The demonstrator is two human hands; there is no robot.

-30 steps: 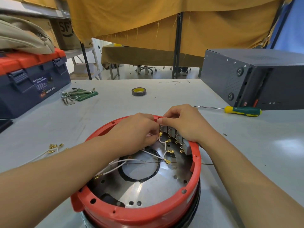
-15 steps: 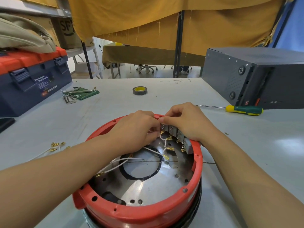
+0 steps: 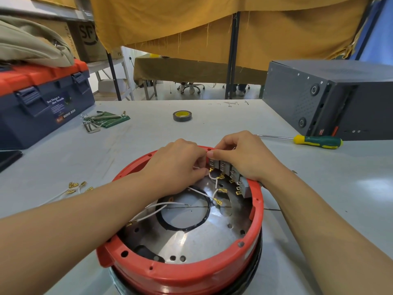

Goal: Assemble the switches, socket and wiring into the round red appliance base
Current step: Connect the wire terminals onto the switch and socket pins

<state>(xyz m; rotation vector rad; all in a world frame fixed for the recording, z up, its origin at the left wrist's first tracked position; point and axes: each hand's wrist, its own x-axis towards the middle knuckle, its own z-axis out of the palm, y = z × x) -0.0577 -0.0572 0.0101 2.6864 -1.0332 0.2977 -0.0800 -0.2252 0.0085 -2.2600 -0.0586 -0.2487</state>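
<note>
- left hand (image 3: 177,167) pinches a white wire (image 3: 213,181) toward the switches (image 3: 226,168) at the red base (image 3: 182,275)'s one o'clock.
- right hand (image 3: 242,159) grips the switches, likely to brace them.

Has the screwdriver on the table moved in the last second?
No. The screwdriver lies in the same spot beside the grey metal case; only the head camera shifted slightly.

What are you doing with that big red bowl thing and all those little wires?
A person is wiring up a round red appliance base on the table. The left hand pinches a white wire with a brass end by the row of grey switches inside the rim. The right hand holds those switches steady. More white wires lie loose inside, not plugged in.
</note>
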